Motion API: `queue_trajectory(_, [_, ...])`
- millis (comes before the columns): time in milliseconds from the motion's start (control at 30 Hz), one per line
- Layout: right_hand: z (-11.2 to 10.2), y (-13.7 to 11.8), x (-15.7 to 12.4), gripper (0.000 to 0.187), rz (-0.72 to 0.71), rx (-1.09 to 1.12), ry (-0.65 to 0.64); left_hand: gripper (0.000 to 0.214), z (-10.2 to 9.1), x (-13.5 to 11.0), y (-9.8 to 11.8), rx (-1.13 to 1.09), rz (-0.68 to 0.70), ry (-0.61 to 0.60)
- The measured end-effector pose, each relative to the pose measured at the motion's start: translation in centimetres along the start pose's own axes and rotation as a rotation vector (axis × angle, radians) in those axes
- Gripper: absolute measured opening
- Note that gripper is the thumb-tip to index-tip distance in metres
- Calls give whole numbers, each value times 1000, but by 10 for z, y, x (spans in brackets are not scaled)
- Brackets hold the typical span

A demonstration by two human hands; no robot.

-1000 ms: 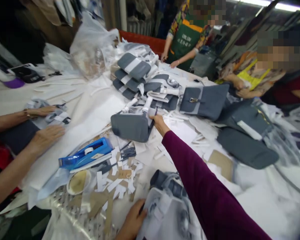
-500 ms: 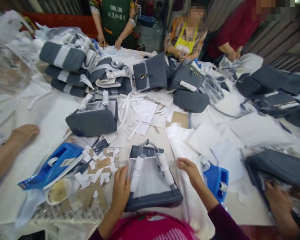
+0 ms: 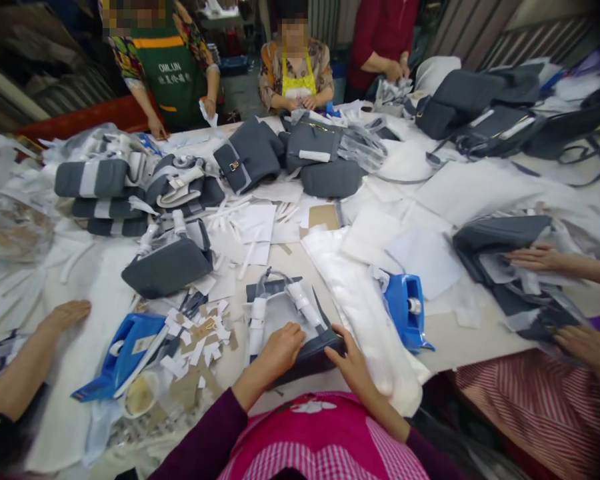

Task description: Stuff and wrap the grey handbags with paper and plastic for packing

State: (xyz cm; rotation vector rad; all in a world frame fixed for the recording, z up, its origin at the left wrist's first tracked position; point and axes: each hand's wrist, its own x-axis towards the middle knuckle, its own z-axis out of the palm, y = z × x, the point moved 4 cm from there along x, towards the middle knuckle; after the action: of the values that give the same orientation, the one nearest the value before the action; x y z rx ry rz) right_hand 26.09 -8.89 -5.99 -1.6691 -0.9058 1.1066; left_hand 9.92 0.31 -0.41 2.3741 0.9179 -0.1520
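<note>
A dark grey handbag [image 3: 307, 345] lies in front of me, its handles wrapped in white padding and a pale sheet over its middle. My left hand [image 3: 280, 350] bends over the bag's near edge, fingertips closed on the rim beside a wrapped handle. At the right near corner, my right hand [image 3: 349, 360] pinches the bag's edge between thumb and fingers. A dark flap or side panel stands up just above that corner. The bag's near underside is partly hidden by my hands.
Paper scraps [image 3: 203, 340], a tub [image 3: 141, 395] and a blue tape dispenser [image 3: 125, 353] lie left. White foam sheeting [image 3: 350, 300] and another blue dispenser [image 3: 405, 310] lie right. More grey bags [image 3: 167, 267] stand beyond. Co-workers' hands [image 3: 535, 257] reach in from the right, another arm [image 3: 35, 357] from the left.
My left hand has moved from the bag's left side onto its near edge. My right hand has come down from beside the bag to its right corner. The view has swung right.
</note>
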Motion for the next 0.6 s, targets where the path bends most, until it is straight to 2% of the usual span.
queue_trajectory(133, [3,11,-5,58,-65,-67,2,25,5,9,-4,23,37,-7])
queue_trajectory(300, [6,20,-5,58,-38,-60,-20,22,10,13,-9,-155,-3,75])
queue_trajectory(467, [6,29,-9,65,29,-22,-39,20,14,-4,-15,-361,-124,158])
queue_trajectory(567, [17,20,27,59,7,-4,-13,13,1,-22,-22,-487,-150,162])
queue_trajectory(600, [25,10,50,56,-33,2,-6,17,-3,-27,-21,-514,-84,80])
